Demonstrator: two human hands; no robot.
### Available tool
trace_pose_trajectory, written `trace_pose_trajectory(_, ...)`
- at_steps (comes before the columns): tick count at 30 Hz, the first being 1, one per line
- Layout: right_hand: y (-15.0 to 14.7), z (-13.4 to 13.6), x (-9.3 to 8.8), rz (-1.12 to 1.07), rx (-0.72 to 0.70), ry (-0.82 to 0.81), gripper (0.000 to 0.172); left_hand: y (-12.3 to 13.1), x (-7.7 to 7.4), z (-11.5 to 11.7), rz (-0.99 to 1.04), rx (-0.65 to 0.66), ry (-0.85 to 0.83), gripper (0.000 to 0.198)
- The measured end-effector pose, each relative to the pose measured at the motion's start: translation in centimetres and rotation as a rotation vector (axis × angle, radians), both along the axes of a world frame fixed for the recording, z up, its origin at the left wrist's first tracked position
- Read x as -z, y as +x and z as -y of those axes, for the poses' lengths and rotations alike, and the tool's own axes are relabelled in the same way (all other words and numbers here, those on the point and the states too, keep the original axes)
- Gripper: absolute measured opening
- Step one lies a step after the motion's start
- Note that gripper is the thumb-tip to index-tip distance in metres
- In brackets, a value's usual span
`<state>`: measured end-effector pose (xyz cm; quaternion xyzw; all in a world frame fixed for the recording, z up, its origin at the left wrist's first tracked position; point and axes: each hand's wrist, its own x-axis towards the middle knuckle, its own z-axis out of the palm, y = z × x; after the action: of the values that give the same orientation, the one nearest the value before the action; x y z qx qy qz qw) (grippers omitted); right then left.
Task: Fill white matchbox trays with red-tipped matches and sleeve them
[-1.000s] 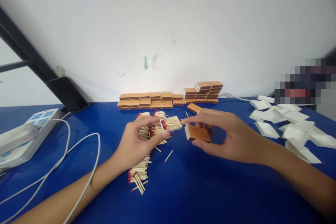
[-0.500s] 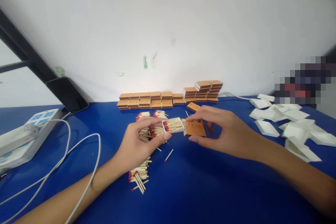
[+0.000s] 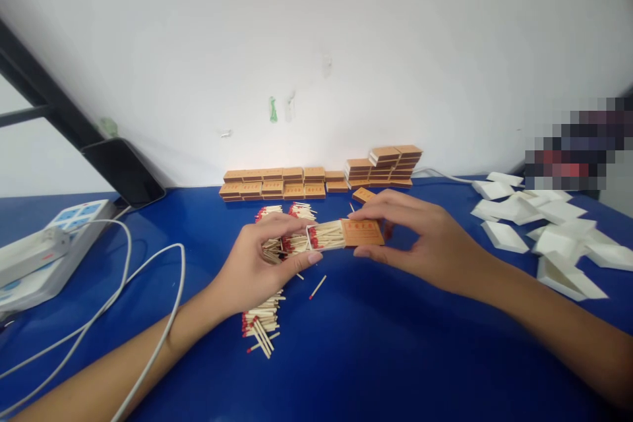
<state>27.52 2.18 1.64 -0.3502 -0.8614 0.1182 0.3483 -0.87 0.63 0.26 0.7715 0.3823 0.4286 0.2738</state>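
Between thumb and fingers, my left hand (image 3: 264,260) grips a white matchbox tray (image 3: 329,236) filled with red-tipped matches. An orange matchbox sleeve (image 3: 363,233) is pinched in my right hand (image 3: 420,231), printed face up. The tray's right end sits just inside the sleeve's left opening, and most of the tray still shows. Behind and below my left hand lie piles of loose matches (image 3: 262,320), partly hidden by the hand. A single match (image 3: 318,287) rests on the blue table just in front of the tray.
Stacked orange matchboxes (image 3: 274,183) line the wall, with a taller stack (image 3: 383,168) to the right. One matchbox (image 3: 363,196) lies behind my right hand. White trays (image 3: 564,237) are heaped at right. At left are a power strip (image 3: 59,250), a white cable (image 3: 182,264) and a phone (image 3: 123,171).
My right hand has moved slightly left, bringing the sleeve onto the right end of the tray. The sleeve and tray are now in line. My left hand is nearly still.
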Motion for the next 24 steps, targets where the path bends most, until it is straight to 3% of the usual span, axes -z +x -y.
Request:
trace_pose_trajectory(4, -0.2, 0.0, 0.0, -0.054, -0.008, -0.013, 0.031, 0.1, 0.0, 0.0, 0.026, 0.017, -0.106, 0.034)
trace_pose_trajectory(8, -0.6, 0.4, 0.6, -0.078, 0.004, -0.009, 0.034, 0.3, 0.5, 0.3, 0.073, -0.028, -0.058, 0.036)
trace_pose_trajectory(12, -1.5, 1.1, 1.4, -0.098, -0.004, 0.026, 0.034, 0.2, 0.6, 0.4, 0.062, 0.027, -0.035, 0.038)
trace_pose_trajectory(20, -2.4, 1.7, 2.6, 0.004, -0.165, 0.143, 0.032, 0.7, 1.0, 0.2, 0.003, 0.114, 0.052, 0.05)
trace_pose_trajectory(24, -2.7, 2.1, 2.3, -0.027, -0.197, 0.157, 0.035, 0.4, 0.6, 0.6, -0.018, 0.137, -0.044, 0.057)
